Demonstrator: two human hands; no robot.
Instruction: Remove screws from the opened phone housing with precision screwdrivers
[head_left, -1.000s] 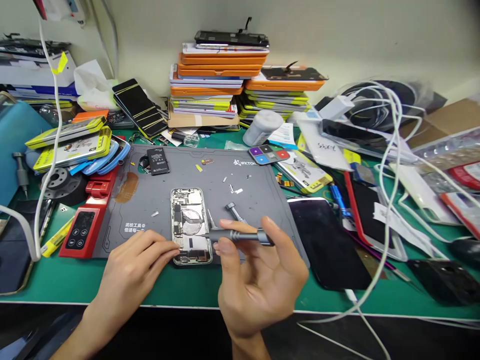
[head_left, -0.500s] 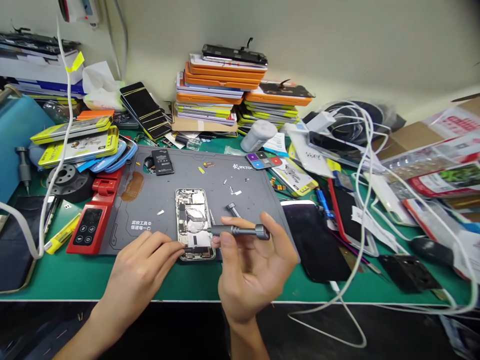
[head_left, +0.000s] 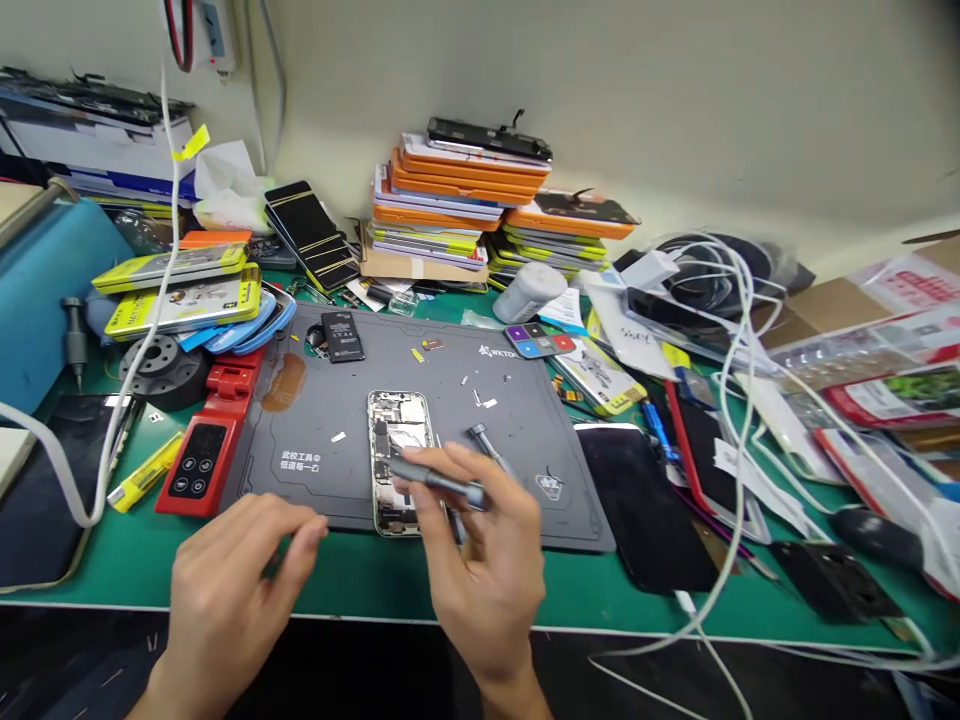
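Observation:
An opened phone [head_left: 396, 420] with bare inner parts lies on the dark grey mat [head_left: 330, 400]. My right hand [head_left: 487, 560] grips a grey screwdriver [head_left: 442, 482] between thumb and fingers, its tip end over the phone's middle; the exact tip is hard to make out. To the phone's left, near the mat's front edge, my left hand [head_left: 240, 580] is apart from it, thumb and index finger separated, holding nothing. Another screwdriver [head_left: 489, 446] lies on the mat right of the phone. A black battery [head_left: 343, 337] and small metal pieces [head_left: 484, 401] are further back.
A red device [head_left: 193, 463] borders the mat's left side. On the right lie a dark phone [head_left: 645, 500] and looping white cables [head_left: 739, 420]. Stacked boxes [head_left: 457, 190] and a white bottle [head_left: 529, 290] stand behind the mat.
My left hand has let go of the phone's lower left edge and moved left, its fingers parting. The screwdriver in my right hand has tilted and shifted up over the phone. The view has shifted slightly.

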